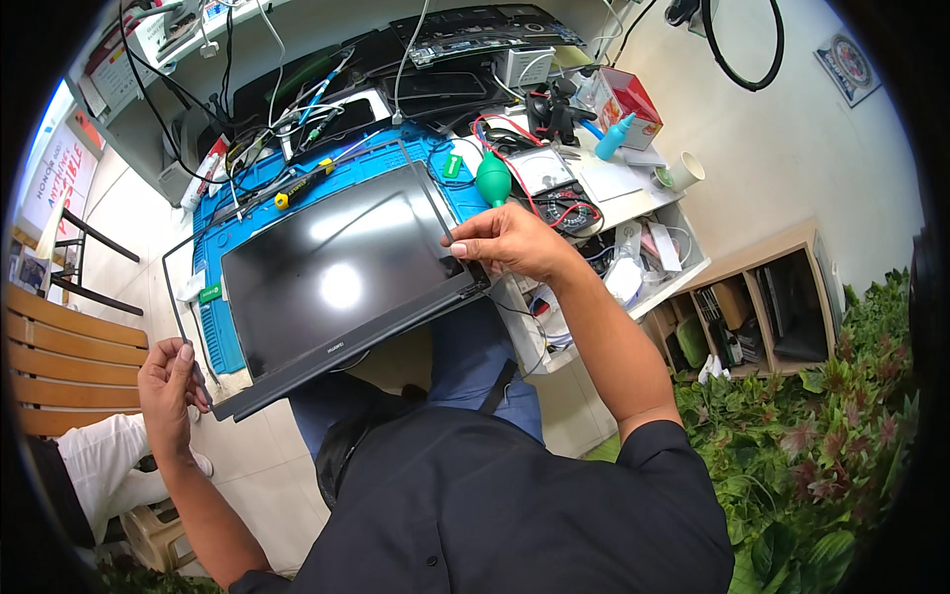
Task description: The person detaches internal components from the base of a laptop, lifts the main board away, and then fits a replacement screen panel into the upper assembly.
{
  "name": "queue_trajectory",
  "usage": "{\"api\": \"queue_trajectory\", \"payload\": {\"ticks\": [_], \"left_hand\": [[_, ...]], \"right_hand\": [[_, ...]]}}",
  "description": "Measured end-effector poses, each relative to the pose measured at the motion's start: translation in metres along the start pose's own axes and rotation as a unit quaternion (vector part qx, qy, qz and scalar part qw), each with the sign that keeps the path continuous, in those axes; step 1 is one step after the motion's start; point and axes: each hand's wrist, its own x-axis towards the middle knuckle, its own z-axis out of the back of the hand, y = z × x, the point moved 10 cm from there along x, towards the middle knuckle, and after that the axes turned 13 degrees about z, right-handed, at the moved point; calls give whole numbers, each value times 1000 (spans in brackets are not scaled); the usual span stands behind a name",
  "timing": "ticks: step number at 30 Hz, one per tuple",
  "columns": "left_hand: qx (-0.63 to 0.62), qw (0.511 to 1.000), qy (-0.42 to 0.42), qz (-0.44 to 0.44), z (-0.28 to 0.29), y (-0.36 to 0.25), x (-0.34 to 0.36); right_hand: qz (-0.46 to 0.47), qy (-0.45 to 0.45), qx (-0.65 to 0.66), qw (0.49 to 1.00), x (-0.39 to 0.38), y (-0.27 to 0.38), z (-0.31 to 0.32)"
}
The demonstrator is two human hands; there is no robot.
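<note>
At the table's [236,379] near edge, left hand [170,396] and right hand [515,243] each pinch one side of a thin frame [424,188] above the screen [322,262], the frame's top and left strips apparently unattached, though contact at its lower edge is hard to judge, with a blue mat [224,335] extending beyond.

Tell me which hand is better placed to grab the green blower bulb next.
Probably the right hand: it pinches the thin black frame near the green blower bulb, while the left hand holds the frame's left side, across the screen.
</note>
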Motion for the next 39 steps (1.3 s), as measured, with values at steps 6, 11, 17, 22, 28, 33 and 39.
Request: {"api": "queue_trajectory", "payload": {"ticks": [6, 11, 17, 22, 28, 33, 39], "left_hand": [[-2, 1000, -4, -6, -8, -2, 0], [12, 1000, -2, -9, -16, -3, -4], [13, 1000, 9, -2, -21, 3, -3], [13, 1000, 19, 2, -28, 1, -1], [36, 999, 34, 0, -43, -4, 2], [63, 998, -7, 11, -16, 4, -14], [63, 993, 88, 52, -55, -18, 13]], "right_hand": [[10, -4, -31, 999, 4, -9, 5], [44, -19, -76, 996, 2, -9, 12], [29, -39, -64, 997, -2, -8, 15], [34, -39, -84, 995, -6, -6, 19], [51, -59, -103, 992, -10, -6, 34], [74, -5, -234, 969, 4, 11, 10], [51, -72, -152, 984, -24, -2, 45]]}}
